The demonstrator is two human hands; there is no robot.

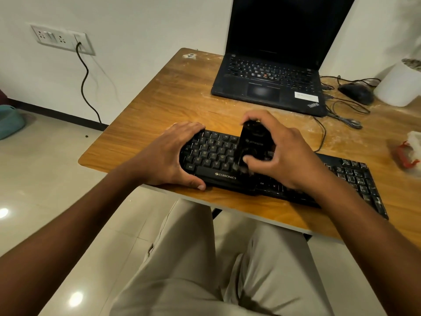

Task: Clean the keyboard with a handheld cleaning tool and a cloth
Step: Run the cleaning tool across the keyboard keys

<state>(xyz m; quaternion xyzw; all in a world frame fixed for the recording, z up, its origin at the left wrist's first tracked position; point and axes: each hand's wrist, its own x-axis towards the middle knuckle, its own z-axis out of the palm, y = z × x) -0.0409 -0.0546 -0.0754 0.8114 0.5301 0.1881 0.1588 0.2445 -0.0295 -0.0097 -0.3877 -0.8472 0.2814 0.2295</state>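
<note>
Black against the scuffed wooden worktop [182, 92], the keyboard [355, 179] lay slantwise along the near edge, its left end close to the near-left corner. The left hand [168, 156] was clamped over that left end, fingers across the far rim and thumb on the front edge beside the brand label, most likely to keep the board from sliding under pressure. The right hand [273, 151] gripped a dark handheld cleaning tool [252, 144], held upright with its lower end pressed into the keys near the middle of the board; that end was blurred, so whether it carried bristles could not be told. The grip from above suggested a downward scrubbing stroke between keys. A whitish film showed on the keys at the right end, so that stretch probably remained to be done. A white bundle with red [410, 151], perhaps the cloth, sat near the right edge, well apart from both hands. An open laptop [268, 87] stood toward the far edge.
</note>
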